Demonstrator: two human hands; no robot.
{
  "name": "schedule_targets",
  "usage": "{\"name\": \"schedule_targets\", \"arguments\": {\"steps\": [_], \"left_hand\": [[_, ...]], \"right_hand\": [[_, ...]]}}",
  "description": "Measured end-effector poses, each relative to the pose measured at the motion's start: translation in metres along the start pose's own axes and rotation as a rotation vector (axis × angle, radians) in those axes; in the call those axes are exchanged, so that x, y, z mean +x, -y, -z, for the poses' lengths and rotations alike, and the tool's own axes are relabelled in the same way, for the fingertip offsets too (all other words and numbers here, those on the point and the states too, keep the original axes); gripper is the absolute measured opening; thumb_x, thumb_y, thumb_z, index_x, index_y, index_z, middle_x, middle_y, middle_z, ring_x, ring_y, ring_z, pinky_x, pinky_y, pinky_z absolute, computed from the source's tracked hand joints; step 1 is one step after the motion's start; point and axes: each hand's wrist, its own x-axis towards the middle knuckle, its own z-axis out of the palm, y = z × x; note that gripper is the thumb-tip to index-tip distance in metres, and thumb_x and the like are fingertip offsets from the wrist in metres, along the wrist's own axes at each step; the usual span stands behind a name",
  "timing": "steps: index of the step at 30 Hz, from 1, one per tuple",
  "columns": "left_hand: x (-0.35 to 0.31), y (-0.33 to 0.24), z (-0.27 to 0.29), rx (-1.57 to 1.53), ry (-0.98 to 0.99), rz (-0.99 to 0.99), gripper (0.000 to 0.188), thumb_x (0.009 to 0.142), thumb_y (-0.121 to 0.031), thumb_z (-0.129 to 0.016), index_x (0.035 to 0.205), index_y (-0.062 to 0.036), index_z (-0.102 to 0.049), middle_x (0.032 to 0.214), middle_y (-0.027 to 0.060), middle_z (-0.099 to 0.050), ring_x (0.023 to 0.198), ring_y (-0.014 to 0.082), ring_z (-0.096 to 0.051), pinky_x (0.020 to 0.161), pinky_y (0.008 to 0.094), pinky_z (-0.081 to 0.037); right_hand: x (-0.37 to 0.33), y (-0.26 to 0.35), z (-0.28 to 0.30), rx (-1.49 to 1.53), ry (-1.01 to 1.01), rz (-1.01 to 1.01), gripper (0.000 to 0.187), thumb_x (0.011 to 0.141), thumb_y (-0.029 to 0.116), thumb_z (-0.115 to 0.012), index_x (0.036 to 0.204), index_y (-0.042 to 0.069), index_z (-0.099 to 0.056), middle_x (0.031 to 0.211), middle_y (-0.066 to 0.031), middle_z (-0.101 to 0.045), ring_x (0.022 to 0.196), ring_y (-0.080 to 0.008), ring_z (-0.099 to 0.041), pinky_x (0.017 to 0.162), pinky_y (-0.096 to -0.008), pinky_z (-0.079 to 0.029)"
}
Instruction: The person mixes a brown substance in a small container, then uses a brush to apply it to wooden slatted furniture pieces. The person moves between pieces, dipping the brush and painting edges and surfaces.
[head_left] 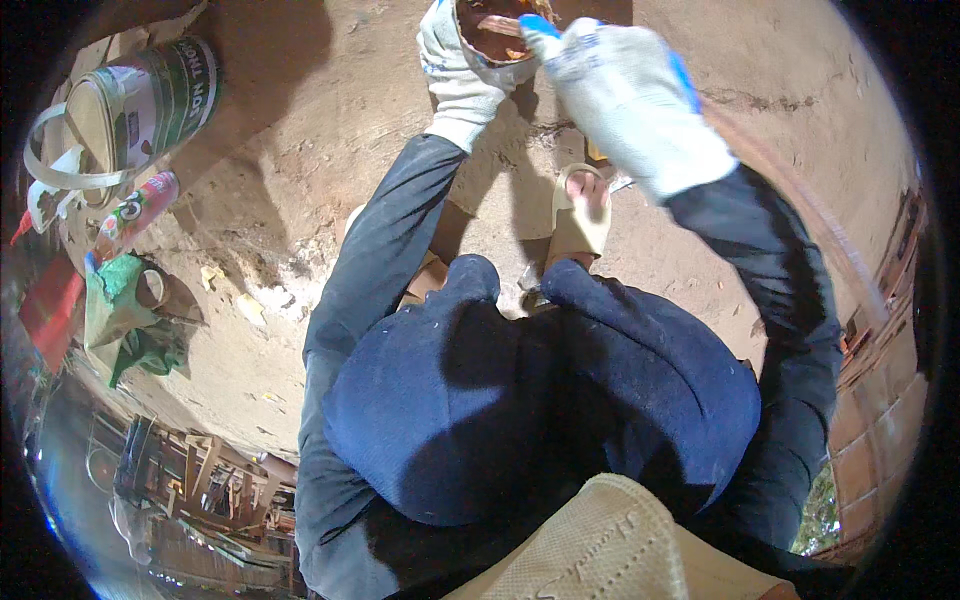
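Pretty rough, dusty tan floor [320, 150], strong light throwing hard dark shadows [275, 50], jumbled brown wooden slats [225, 485] lower left, plus reddish-brown square tiles [880, 440] lower right.

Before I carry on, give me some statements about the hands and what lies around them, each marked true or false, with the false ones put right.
1. Both hands are bare. False: the left hand and the right hand wear white gloves.
2. The left hand holds an open round container. True.
3. The pink cylinder lies at the person's right. False: the pink cylinder is at the left, near the labelled bucket.
4. The right foot wears a cream sandal. True.
5. The trousers are red. False: the trousers are blue.
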Motion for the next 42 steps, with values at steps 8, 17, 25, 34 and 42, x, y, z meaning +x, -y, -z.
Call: {"name": "schedule_targets", "arguments": {"steps": [8,17,25,34,42], "left_hand": [[0.020,-0.003,0.013,-0.274,0.299,0.115,0.039,0.067,-0.030,-0.077,0.098,-0.0074,-0.071,0.087,0.0125,-0.072,0.082,0.0294,-0.070,0.074,0.0383,-0.055],[0.021,0.003,0.009,-0.192,0.249,-0.052,0.039,0.066,-0.032,-0.080,0.095,-0.0073,-0.071,0.087,0.0124,-0.072,0.080,0.0296,-0.069,0.074,0.0392,-0.054],[0.017,-0.006,-0.004,-0.254,0.179,0.036,0.036,0.069,-0.031,-0.079,0.094,-0.0067,-0.070,0.084,0.0106,-0.072,0.079,0.0268,-0.070,0.073,0.0378,-0.055],[0.012,0.000,0.012,-0.169,0.196,-0.025,0.057,0.061,-0.033,-0.085,0.107,-0.0062,-0.066,0.094,0.0115,-0.070,0.089,0.0286,-0.068,0.081,0.0383,-0.054],[0.015,0.001,0.004,-0.175,0.046,-0.113,0.033,0.077,-0.029,-0.072,0.100,-0.0059,-0.069,0.091,0.0158,-0.069,0.087,0.0338,-0.067,0.076,0.0402,-0.052]], "right_hand": [[-0.017,-0.014,-0.030,0.029,-0.321,0.164,0.045,0.092,0.011,-0.061,0.136,0.017,-0.055,0.087,-0.0097,-0.062,0.072,-0.0203,-0.069,0.054,-0.0308,-0.055],[-0.009,-0.012,-0.008,0.071,-0.314,0.080,0.041,0.091,0.007,-0.061,0.131,0.009,-0.055,0.088,-0.0119,-0.058,0.068,-0.0216,-0.064,0.053,-0.0318,-0.050],[-0.011,-0.014,0.004,0.070,-0.092,-0.090,0.038,0.085,0.009,-0.063,0.122,0.010,-0.059,0.077,-0.0073,-0.058,0.064,-0.0199,-0.065,0.051,-0.0330,-0.050],[-0.025,-0.030,0.048,-0.073,-0.100,-0.094,0.020,0.089,0.011,-0.057,0.107,0.011,-0.066,0.068,-0.0056,-0.063,0.060,-0.0201,-0.068,0.047,-0.0346,-0.050],[0.001,-0.006,0.001,0.144,-0.417,0.029,0.035,0.091,0.011,-0.063,0.126,0.011,-0.061,0.088,-0.0089,-0.067,0.074,-0.0209,-0.070,0.055,-0.0306,-0.057]]}}
